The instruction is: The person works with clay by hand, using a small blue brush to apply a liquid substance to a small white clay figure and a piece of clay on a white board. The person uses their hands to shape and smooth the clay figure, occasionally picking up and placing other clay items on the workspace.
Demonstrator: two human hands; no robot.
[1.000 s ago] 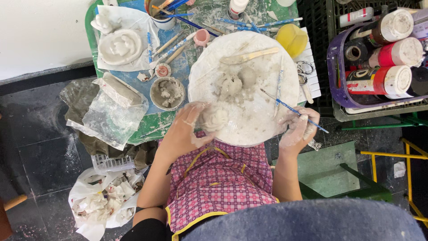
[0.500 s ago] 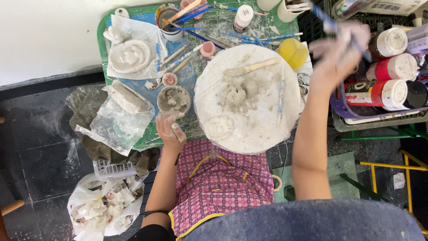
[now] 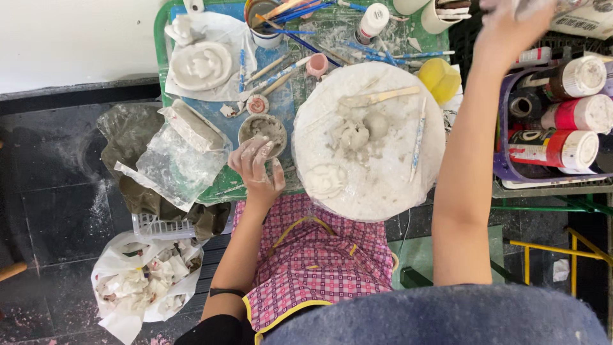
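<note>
The left hand, covered in clay and with fingers loosely spread, is hovering over the near rim of a small grey bowl of wet clay on the green tabletop, holding nothing. The right hand is reaching far up toward the top right corner, above the purple basket of paint bottles, and it is blurred, so I cannot tell if it is gripping anything. Between the arms, the round white board is carrying a lump of grey clay, well apart from both hands.
</note>
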